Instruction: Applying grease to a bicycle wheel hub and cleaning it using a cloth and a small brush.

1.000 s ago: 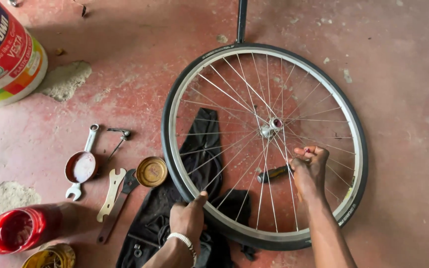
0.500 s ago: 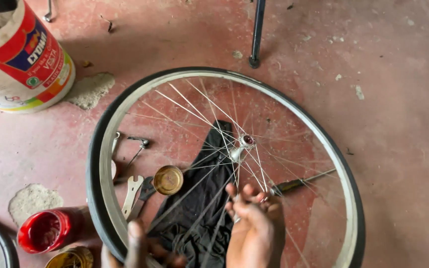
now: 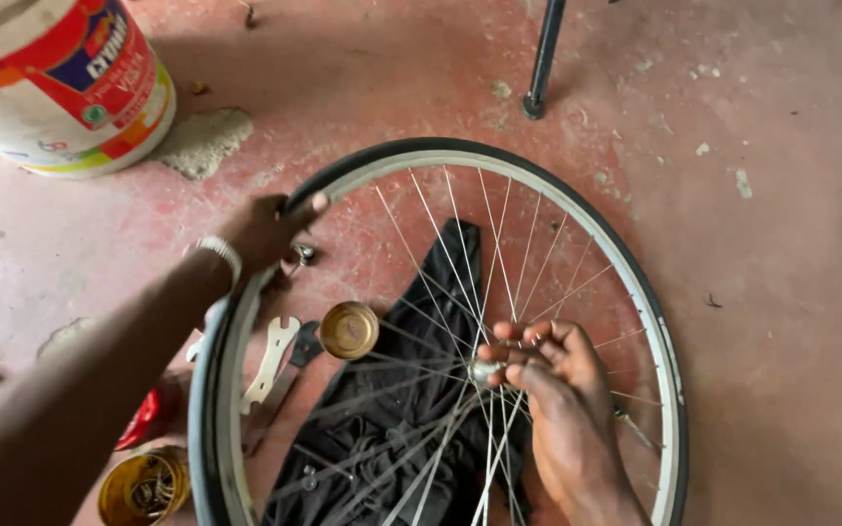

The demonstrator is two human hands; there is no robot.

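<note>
Our left hand grips the rim of the bike wheel lying on the red floor to keep it steady, while our right hand fingers pinch the hub.

Wheel flat on floor; cloth beneath spokes between hands; bucket beyond left hand; wrenches near it.

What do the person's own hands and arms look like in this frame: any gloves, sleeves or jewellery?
Both hands are bare, with no gloves. The left hand has a light, silvery band at the wrist. No sleeve shows on the left forearm. The right hand wears no ring or band that can be seen, and its forearm is bare too.
</note>
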